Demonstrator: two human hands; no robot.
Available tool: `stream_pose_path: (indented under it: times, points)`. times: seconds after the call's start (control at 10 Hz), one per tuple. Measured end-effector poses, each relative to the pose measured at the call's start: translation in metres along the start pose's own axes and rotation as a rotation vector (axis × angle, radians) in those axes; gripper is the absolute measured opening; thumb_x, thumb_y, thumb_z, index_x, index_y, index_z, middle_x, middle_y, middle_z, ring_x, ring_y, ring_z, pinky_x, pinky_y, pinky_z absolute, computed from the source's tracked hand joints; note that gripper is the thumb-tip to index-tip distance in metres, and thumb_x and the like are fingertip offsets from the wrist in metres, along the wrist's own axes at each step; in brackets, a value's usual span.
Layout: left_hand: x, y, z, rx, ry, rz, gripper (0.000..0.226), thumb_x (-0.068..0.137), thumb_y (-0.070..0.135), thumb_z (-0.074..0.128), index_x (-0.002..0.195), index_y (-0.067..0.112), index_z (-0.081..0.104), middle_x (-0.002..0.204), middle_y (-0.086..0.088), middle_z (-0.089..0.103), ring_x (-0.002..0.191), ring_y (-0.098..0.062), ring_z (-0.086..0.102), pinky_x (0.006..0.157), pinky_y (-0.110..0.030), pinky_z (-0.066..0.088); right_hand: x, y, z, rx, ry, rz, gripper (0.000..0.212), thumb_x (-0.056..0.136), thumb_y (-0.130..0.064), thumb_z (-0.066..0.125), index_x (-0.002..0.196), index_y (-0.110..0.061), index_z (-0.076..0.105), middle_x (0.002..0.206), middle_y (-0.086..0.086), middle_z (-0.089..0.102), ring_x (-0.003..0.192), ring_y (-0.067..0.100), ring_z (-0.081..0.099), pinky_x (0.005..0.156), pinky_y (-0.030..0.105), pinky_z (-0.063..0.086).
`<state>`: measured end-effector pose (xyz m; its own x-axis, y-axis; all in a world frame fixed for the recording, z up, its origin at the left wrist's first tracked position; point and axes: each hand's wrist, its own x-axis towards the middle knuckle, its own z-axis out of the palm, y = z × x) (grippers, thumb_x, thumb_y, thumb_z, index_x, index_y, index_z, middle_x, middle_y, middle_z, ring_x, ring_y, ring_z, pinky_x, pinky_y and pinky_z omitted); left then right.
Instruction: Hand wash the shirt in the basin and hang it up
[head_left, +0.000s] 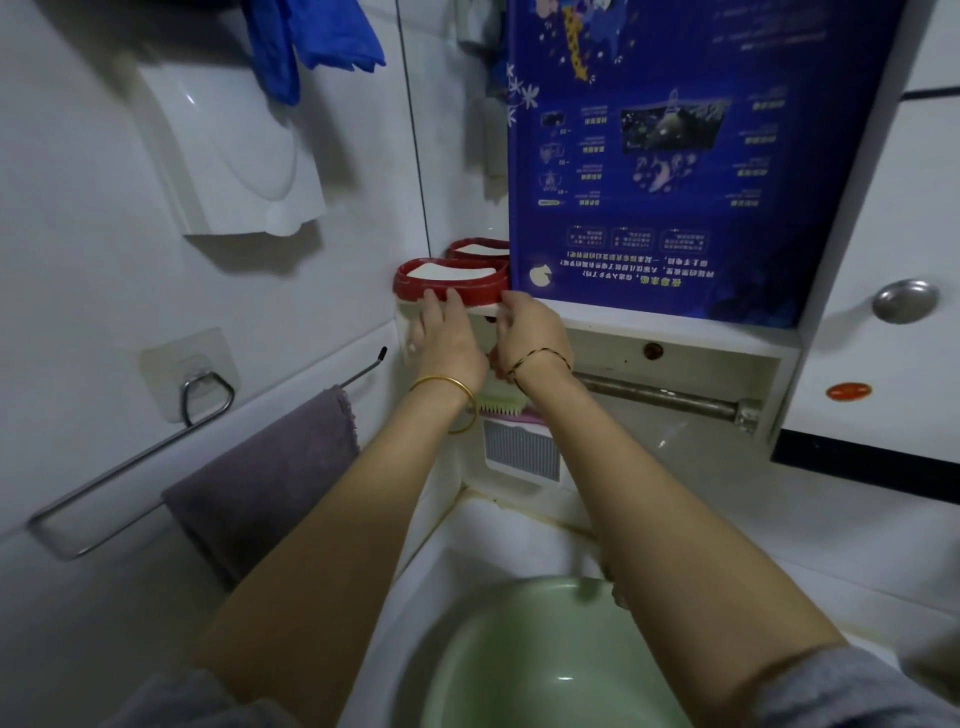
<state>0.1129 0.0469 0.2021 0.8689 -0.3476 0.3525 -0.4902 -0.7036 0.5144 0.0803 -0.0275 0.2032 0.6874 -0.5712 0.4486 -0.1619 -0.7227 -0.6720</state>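
From my remote seat I see both bare arms reaching up and away from the camera to a clear plastic tub with a red rim and white contents (451, 283), which sits on the narrow shelf under the mirror cabinet. The left hand (449, 338) lies flat against the tub's front, its fingers (431, 304) straight and close together, with the tips touching the red rim. A gold bangle (457, 397) hangs at that wrist. The right hand (530, 332) is at the right end of the rim with bent fingers. I cannot tell whether they pinch the rim or only rest on it. A dark cord bracelet (540, 358) circles that wrist.

The pale green plastic basin (519, 654) sits low in the view, in the white sink beneath the forearms, well apart from both hands.

Just under the wrists a green-bristled scrub brush (501, 404) shows. To the left a purple towel (270, 467) drapes over a wire towel rail (104, 486). A dark blue printed poster (675, 156) covers the cabinet front, and blue rubber gloves (311, 36) hang at the top left above a white wall dispenser (234, 156).
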Motion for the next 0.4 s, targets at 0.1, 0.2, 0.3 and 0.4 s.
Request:
stream_pose_path:
  times: [0.1, 0.2, 0.3, 0.4]
  points:
    - [0.005, 0.001, 0.002, 0.015, -0.023, -0.007, 0.080, 0.088, -0.002, 0.050, 0.151, 0.013, 0.003, 0.159, -0.009, -0.005, 0.145, -0.030, 0.004, 0.118, -0.042, 0.015, -0.003, 0.001, -0.004, 0.037, -0.011, -0.013, 0.021, 0.098, -0.017, 0.043, 0.114, -0.015, 0.056, 0.100, 0.006, 0.064, 0.086, 0.023, 0.064, 0.078, 0.042, 0.056]
    - [0.008, 0.002, 0.000, 0.006, -0.036, -0.032, 0.082, 0.087, -0.001, 0.052, 0.151, 0.013, 0.003, 0.159, -0.008, -0.003, 0.145, -0.030, 0.005, 0.118, -0.044, 0.017, -0.007, 0.001, -0.010, 0.070, -0.033, -0.017, 0.026, 0.097, -0.015, 0.045, 0.122, -0.013, 0.052, 0.102, 0.007, 0.063, 0.085, 0.025, 0.065, 0.076, 0.043, 0.057]
    - [0.007, 0.002, -0.002, 0.014, -0.038, -0.035, 0.081, 0.087, -0.001, 0.052, 0.151, 0.013, 0.004, 0.159, -0.008, -0.002, 0.145, -0.030, 0.005, 0.118, -0.043, 0.016, -0.010, 0.004, -0.012, 0.091, -0.044, -0.008, 0.030, 0.097, -0.016, 0.044, 0.127, -0.016, 0.051, 0.101, 0.008, 0.065, 0.087, 0.027, 0.065, 0.075, 0.045, 0.057]
    - [0.000, 0.003, -0.006, -0.020, -0.046, -0.012, 0.076, 0.088, -0.002, 0.049, 0.151, 0.014, 0.008, 0.159, -0.007, 0.001, 0.144, -0.030, 0.008, 0.118, -0.042, 0.017, -0.015, 0.009, -0.015, 0.109, -0.047, 0.019, 0.035, 0.098, -0.016, 0.043, 0.132, -0.021, 0.048, 0.105, 0.007, 0.065, 0.087, 0.024, 0.066, 0.074, 0.044, 0.058]
